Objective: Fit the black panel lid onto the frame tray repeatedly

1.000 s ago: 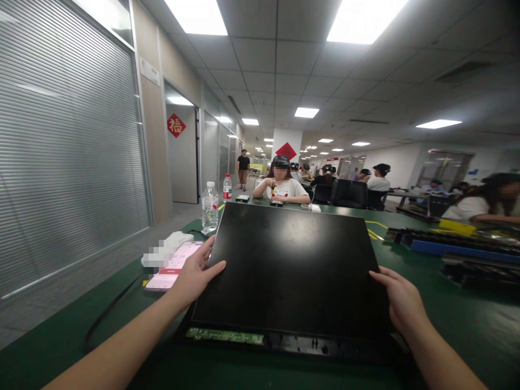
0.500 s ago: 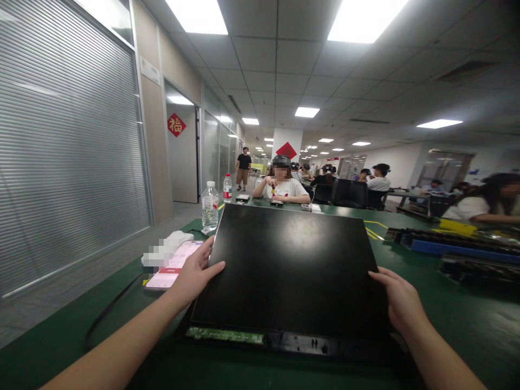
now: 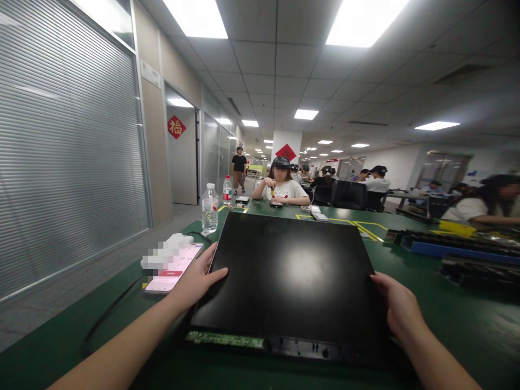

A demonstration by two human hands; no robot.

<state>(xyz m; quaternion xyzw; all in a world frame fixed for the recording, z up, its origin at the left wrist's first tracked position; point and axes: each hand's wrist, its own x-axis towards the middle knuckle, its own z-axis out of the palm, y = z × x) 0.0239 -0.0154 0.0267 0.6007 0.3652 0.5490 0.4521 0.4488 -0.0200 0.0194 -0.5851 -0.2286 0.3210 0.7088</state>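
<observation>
A black LCD screen panel (image 3: 280, 271) is tilted up at its far side in front of me. Along its near edge runs a dark strip with a green circuit board (image 3: 223, 339) at the left. My left hand (image 3: 205, 273) grips the panel's left edge, thumb on the face and the other fingers partly hidden behind. On the opposite edge, my right hand (image 3: 396, 298) holds with its thumb at the rim, fingers tucked underneath and mostly hidden. A lit phone (image 3: 174, 273) lies beside my left hand.
Two bottles, a large clear one (image 3: 210, 208) and a smaller red-capped one (image 3: 227, 189), stand at the table's left edge. A black cable (image 3: 108, 309) lies at left. Dark strips and a blue bar (image 3: 439, 249) lie at right. A person (image 3: 284, 187) sits across the green table (image 3: 459, 330).
The panel's far edge has dropped slightly, uncovering more of the table behind it, and the light's reflection has slid down its face. Both hands keep their hold.
</observation>
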